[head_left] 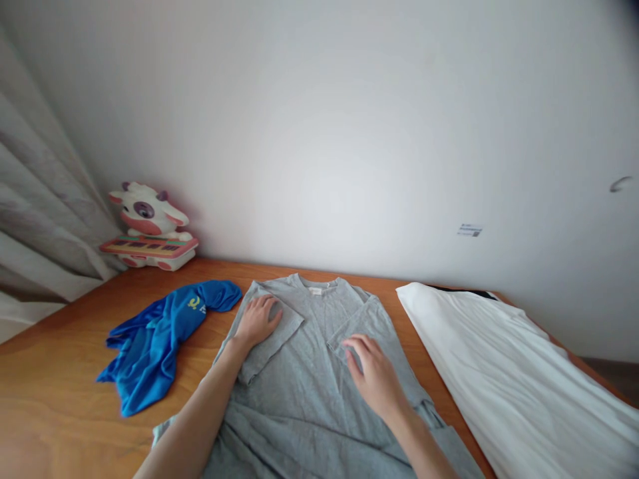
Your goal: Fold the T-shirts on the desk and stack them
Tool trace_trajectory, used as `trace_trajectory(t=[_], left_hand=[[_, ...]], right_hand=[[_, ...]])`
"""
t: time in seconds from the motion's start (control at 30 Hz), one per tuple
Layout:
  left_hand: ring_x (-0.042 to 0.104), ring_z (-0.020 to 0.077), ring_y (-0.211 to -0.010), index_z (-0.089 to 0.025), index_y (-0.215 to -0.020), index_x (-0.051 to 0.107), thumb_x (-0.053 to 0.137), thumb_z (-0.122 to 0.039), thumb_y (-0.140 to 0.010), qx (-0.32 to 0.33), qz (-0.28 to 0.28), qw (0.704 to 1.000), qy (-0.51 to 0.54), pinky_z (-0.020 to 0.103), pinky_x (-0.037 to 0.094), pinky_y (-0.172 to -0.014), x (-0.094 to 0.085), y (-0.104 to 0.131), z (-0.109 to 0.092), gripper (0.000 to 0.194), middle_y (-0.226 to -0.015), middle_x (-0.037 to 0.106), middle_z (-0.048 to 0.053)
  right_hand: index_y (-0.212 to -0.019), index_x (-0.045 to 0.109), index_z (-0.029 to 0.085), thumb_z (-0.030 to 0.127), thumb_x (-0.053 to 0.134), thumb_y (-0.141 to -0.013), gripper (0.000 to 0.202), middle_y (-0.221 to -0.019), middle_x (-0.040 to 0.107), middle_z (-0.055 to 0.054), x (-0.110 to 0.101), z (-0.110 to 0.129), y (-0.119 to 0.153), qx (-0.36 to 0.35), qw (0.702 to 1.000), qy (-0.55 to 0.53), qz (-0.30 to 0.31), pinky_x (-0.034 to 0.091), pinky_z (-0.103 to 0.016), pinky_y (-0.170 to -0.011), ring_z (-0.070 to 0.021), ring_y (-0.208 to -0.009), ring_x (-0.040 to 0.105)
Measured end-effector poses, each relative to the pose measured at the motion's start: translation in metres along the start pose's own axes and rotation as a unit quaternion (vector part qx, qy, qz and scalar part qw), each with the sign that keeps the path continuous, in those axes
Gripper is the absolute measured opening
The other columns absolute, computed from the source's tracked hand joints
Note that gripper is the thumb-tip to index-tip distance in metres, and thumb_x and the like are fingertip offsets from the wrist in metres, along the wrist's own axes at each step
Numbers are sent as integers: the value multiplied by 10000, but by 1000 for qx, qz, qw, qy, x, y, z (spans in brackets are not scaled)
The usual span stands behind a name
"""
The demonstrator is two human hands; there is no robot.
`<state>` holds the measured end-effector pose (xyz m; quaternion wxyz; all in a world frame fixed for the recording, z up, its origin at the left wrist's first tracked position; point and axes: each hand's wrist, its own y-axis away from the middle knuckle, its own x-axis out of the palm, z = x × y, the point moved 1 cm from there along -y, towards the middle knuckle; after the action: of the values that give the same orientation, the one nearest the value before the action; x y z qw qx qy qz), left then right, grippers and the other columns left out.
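Note:
A grey T-shirt (pixel 319 392) lies flat on the wooden table (pixel 60 399), collar toward the wall, both sleeves folded inward. My left hand (pixel 257 320) rests palm down on the folded left sleeve, fingers spread. My right hand (pixel 374 372) sits over the folded right sleeve, fingertips touching or pinching its edge; I cannot tell which.
A crumpled blue garment (pixel 160 339) lies left of the grey shirt. A white garment (pixel 519 379) is spread out at the right. A cow-shaped toy keyboard (pixel 150 229) stands at the back left by the wall, next to a curtain (pixel 34 219).

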<state>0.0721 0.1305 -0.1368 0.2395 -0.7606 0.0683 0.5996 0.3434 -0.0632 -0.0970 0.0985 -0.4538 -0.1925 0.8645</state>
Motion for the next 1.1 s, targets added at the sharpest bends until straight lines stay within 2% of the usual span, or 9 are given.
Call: trace_trajectory(t=[0.2, 0.37, 0.5, 0.63, 0.73, 0.83, 0.93, 1.03, 1.1], left_hand=[[377, 358, -1475, -196, -1487, 505, 473, -605, -950, -27, 30, 999, -32, 540, 255, -1223, 1, 23, 0, 676, -1600, 423, 147], [269, 412, -1518, -263, -1544, 448, 412, -721, -933, -31, 70, 996, -49, 600, 179, -1222, -6, 41, -1, 765, -1642, 345, 151], [212, 434, -1532, -317, -1560, 410, 399, -763, -915, -35, 84, 995, -43, 630, 148, -1215, -11, 40, -6, 784, -1663, 305, 130], [196, 432, -1536, -320, -1556, 416, 422, -770, -904, -38, 72, 996, -32, 625, 148, -1216, -8, 40, -7, 792, -1673, 286, 118], [213, 413, -1536, -312, -1546, 438, 445, -756, -902, -42, 66, 996, -32, 610, 156, -1223, -7, 41, -4, 782, -1663, 313, 111], [269, 395, -1519, -265, -1496, 511, 495, -715, -901, -41, 49, 998, -28, 602, 155, -1231, -11, 42, -4, 746, -1634, 366, 135], [385, 376, -1452, -176, -1358, 617, 557, -516, -932, -48, 21, 999, 12, 568, 245, -1209, -19, 38, -17, 549, -1552, 462, 184], [577, 302, -1262, -168, -1211, 672, 526, -330, -944, -19, 37, 995, 91, 446, 419, -1099, -21, 22, -54, 345, -1352, 624, 158], [660, 246, -1114, -193, -1155, 691, 541, -332, -940, 15, 66, 989, 128, 358, 488, -1002, -15, 4, -89, 297, -1215, 695, 109]], right_hand=[[-1236, 681, 243, 24, 411, -886, 494, -1263, 687, -76, 10, -30, -40, -42, 993, 23, 104, 504, -383, -994, -211, -1138, 642], [-1011, 753, 266, 68, 563, -835, 326, -1005, 718, -37, 21, -37, -51, -68, 986, 3, 151, 523, -316, -871, -199, -944, 683], [-884, 742, 245, 126, 570, -874, 208, -909, 673, -25, 29, -44, -61, -54, 990, -14, 133, 514, -282, -787, -168, -805, 668], [-1014, 713, 199, 161, 473, -948, 251, -1018, 661, -71, 43, -44, -69, -11, 997, -21, 73, 519, -322, -847, -184, -902, 672], [-1040, 707, 213, 204, 547, -930, 195, -1039, 671, -55, 47, -46, -68, -11, 996, -32, 77, 530, -311, -858, -168, -885, 677], [-1093, 699, 240, 242, 598, -903, 215, -1101, 684, -51, 35, -59, -67, -16, 996, -33, 80, 513, -332, -940, -188, -1006, 669], [-1083, 687, 204, 280, 518, -936, 237, -1098, 676, -104, 10, -81, -64, 22, 999, -10, 42, 496, -419, -982, -241, -1057, 649], [-1023, 683, 200, 319, 500, -927, 239, -1035, 677, -122, -17, -92, -43, 63, 998, 10, 21, 527, -454, -914, -269, -977, 663], [-1028, 682, 231, 365, 529, -922, 230, -1041, 683, -103, -32, -88, -16, 59, 998, 6, 32, 538, -433, -907, -265, -986, 668]])
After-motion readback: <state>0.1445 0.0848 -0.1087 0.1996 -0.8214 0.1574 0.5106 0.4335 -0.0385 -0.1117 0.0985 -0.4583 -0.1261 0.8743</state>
